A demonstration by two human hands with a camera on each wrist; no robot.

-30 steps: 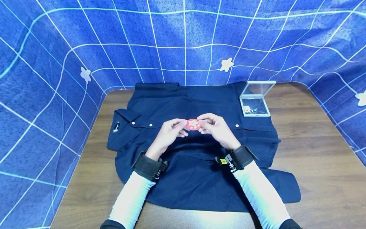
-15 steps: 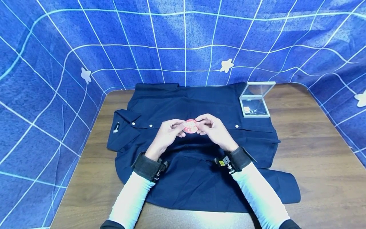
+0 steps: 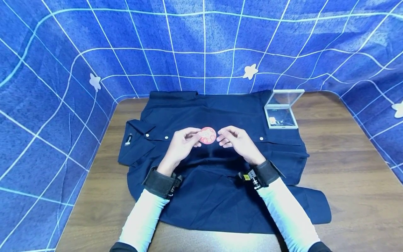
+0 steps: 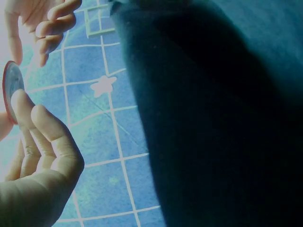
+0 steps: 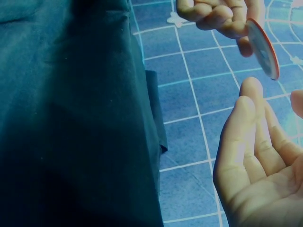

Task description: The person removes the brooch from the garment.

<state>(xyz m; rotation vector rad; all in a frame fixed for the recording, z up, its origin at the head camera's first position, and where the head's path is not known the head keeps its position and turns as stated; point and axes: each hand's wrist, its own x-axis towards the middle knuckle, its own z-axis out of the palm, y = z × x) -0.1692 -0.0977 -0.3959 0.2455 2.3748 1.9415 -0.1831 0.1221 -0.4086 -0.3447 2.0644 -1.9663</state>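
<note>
My left hand [image 3: 184, 142] pinches a thin round red badge [image 3: 208, 135] by its left edge, between thumb and fingers. The badge has a pale pattern on its front; its greyish back [image 5: 262, 49] shows in the right wrist view. Close to its other edge is my right hand [image 3: 234, 141], fingers slightly bent and thumb apart from them, holding nothing. A small gap separates those fingertips [image 5: 251, 87] from the badge. Both hands are above a dark navy shirt [image 3: 207, 196] with white buttons, laid out with its collar to the left.
A clear-lidded square case [image 3: 281, 118] stands with its lid up on the shirt's upper right part. Beneath the shirt is a wooden table [image 3: 349, 157]. Blue gridded cloth [image 3: 176, 38] with star shapes encloses the back and sides.
Both hands held the badge before; the right hand has let go and is now slightly apart. My left hand has moved a little left with the badge, whose face turned more toward the head camera.
</note>
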